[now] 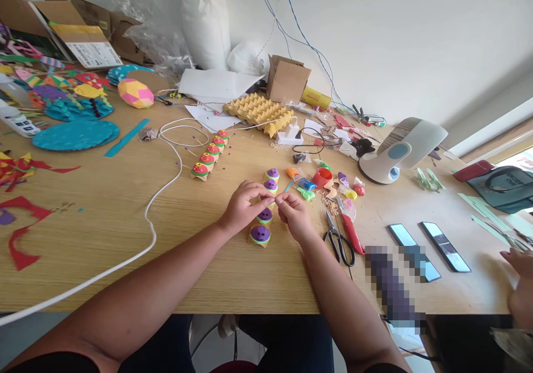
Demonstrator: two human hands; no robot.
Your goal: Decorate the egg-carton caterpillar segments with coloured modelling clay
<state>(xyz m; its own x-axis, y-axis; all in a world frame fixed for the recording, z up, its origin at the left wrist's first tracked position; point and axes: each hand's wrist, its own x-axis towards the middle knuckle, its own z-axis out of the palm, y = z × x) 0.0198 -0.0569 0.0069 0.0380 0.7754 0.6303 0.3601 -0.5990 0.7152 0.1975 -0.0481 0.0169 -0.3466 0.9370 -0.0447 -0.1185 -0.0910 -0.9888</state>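
My left hand (249, 203) and my right hand (292, 213) meet above a row of egg-carton cups topped with purple clay (260, 233). Both hands are closed, thumb against forefinger, and their fingertips nearly touch. Whatever is between them is too small to make out. The nearest purple cup has a small face and a green band. Farther back and to the left stands a second row of cups with red and green clay (200, 169). Right of my hands lie bagged clay pieces (307, 184) and a red cup (322, 177).
Black-handled scissors (339, 240) and a red-handled knife (353, 234) lie right of my right arm. A white cable (152, 217) curves across the left side. A yellow egg tray (260, 113), a fan (400, 148) and two phones (414, 252) are farther out. Another person's hand (520, 267) shows at the right edge.
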